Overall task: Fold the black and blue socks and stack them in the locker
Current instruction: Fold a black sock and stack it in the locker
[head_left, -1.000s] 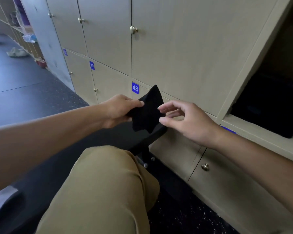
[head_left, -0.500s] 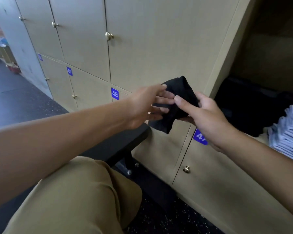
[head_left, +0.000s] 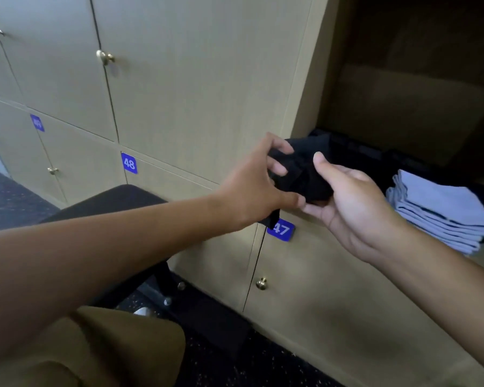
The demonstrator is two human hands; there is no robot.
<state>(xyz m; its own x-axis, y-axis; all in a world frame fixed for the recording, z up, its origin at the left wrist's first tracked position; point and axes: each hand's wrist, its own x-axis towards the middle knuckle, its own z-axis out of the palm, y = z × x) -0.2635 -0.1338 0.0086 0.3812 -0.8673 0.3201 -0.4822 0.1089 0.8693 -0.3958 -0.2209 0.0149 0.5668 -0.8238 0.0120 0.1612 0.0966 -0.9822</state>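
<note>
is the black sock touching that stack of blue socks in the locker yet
Apart. The head view shows the black sock held by both hands in front of the locker, with the right hand and a plain gap before the blue stack.

Black sock (head_left: 299,174) in both hands' grip; blue stack (head_left: 442,210) inside open locker (head_left: 403,107)

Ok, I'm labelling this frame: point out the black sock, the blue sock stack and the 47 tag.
black sock (head_left: 305,177), head view, bunched middle.
blue sock stack (head_left: 442,202), head view, top sock.
47 tag (head_left: 282,229), head view, its face.
</note>
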